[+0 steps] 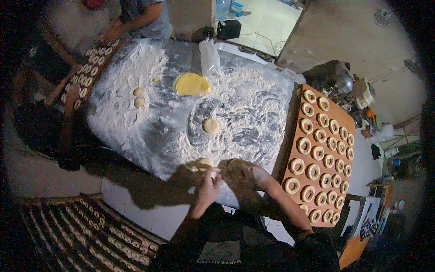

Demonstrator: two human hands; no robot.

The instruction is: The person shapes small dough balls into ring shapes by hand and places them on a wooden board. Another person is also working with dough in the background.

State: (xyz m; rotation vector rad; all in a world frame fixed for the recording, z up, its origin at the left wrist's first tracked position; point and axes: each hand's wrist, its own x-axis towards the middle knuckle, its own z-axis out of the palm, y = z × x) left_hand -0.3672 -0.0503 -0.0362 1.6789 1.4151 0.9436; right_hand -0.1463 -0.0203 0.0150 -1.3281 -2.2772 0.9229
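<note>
Dozens of rings (pixel 299 146) already sit on the board (pixel 343 116) at three o'clock, so shaping looks well along; still plain on the floured table (pixel 170 120) are one round (pixel 210 126) at the centre, two balls (pixel 139 101) toward ten, and a yellow slab (pixel 193 85) toward twelve. At six o'clock, the left hand (pixel 208 188) has its fingers pinched on a dough piece (pixel 204 163); the right hand's (pixel 256 177) fingers are too blurred to tell whether apart or together.
</note>
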